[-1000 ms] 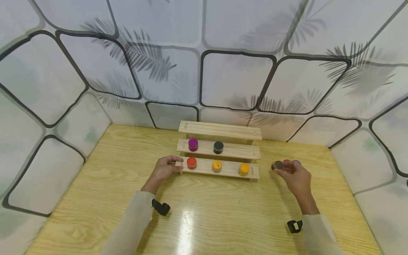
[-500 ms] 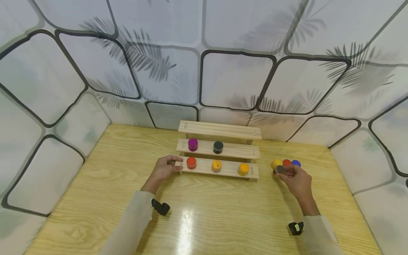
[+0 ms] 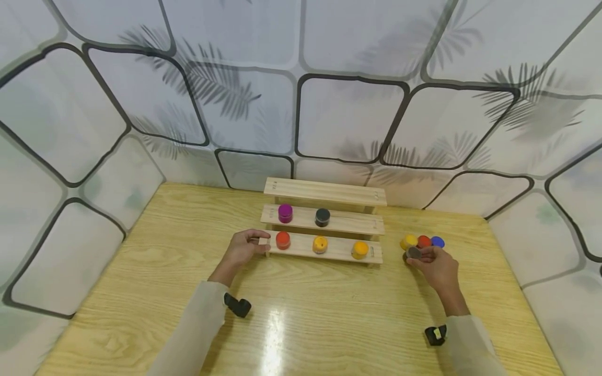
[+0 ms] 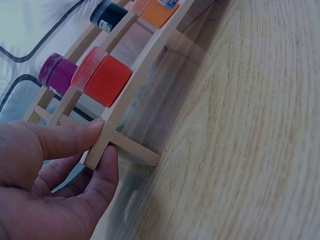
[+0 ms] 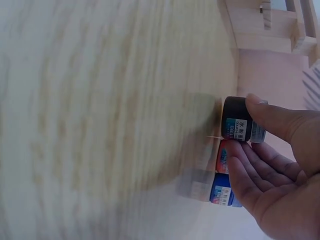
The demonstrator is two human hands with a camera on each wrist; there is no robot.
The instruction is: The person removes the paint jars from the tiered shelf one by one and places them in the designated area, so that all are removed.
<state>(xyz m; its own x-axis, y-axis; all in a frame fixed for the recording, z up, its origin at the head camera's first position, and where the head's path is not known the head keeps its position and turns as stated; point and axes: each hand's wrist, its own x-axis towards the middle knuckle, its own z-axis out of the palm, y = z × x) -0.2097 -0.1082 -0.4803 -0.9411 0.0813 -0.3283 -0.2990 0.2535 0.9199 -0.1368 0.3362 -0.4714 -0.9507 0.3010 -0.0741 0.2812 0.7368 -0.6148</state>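
Head view. Right grip (image 3: 440, 265): thumb and fingers pinching black jar (image 3: 414, 253), at grip's 10 o'clock; contact with counter (image 3: 329, 313) unclear. From black jar: yellow jar (image 3: 409, 239) at 12, red jar (image 3: 424, 241) between 1 and 2, blue jar (image 3: 438, 242) at 2, all near. Left grip (image 3: 243, 247): pinching rack (image 3: 345, 221) at its 8 o'clock end. Black jar between rack's 3 and 4 o'clock, apart.

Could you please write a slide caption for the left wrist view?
The left hand grips one end of a tiered wooden rack, near a red jar.
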